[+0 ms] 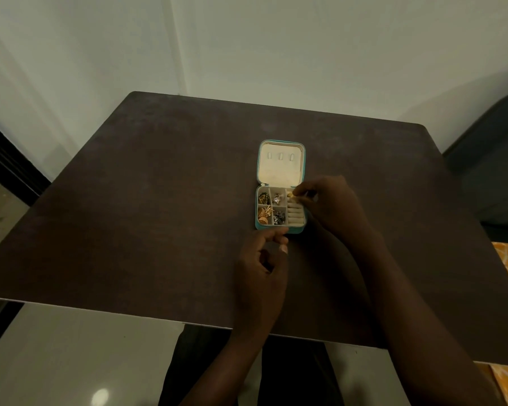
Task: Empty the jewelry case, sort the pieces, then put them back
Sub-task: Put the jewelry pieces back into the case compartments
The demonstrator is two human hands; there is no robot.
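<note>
Case (281, 186) lies open mid-table (129, 200), lid flat at far side, tray near. Right hand (329, 206) over tray's right edge, fingertips pinching a small gold piece (291, 195) at the top-right compartment. Left hand (261, 265) just before case's near edge, fingers loosely curled, holding nothing. Jewelry (264, 213) fills left compartments; ring rolls (295, 213) at right.

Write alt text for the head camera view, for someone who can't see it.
A right hand pinches a small gold piece over the far right corner of an open teal jewelry case on a dark table. The left hand hovers loosely curled at the case's near edge; jewelry fills four small compartments.
</note>
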